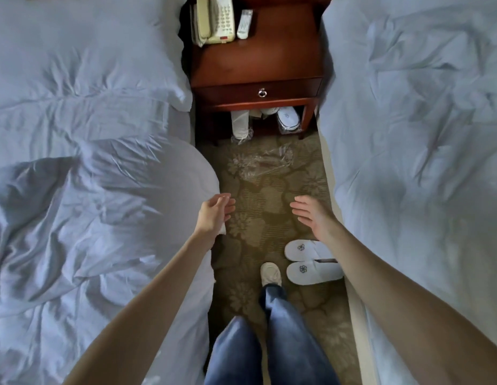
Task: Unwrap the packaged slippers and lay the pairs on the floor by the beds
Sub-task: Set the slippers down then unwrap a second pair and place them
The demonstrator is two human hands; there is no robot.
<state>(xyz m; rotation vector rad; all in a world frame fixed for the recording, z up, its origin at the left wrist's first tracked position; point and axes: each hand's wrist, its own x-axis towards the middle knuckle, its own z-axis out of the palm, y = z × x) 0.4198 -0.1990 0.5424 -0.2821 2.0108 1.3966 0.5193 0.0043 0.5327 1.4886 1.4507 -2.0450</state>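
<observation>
white slippers point(314, 262); floral olive carpet point(258, 207)

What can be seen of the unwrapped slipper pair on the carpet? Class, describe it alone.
The slipper pair lies side by side on the carpet beside the right bed, toes pointing away from it. Both look like white cloth, each closed toe bearing a dark flower-like emblem. No wrapper covers them. The right forearm overlaps their heels.

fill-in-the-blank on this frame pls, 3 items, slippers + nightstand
1. The unwrapped slippers lie on the carpet beside the ____ bed.
2. The wrapped slippers sit ____ the nightstand.
3. On the nightstand, the telephone stands to the ____ of the remote.

Missing words: right; under; left
</observation>
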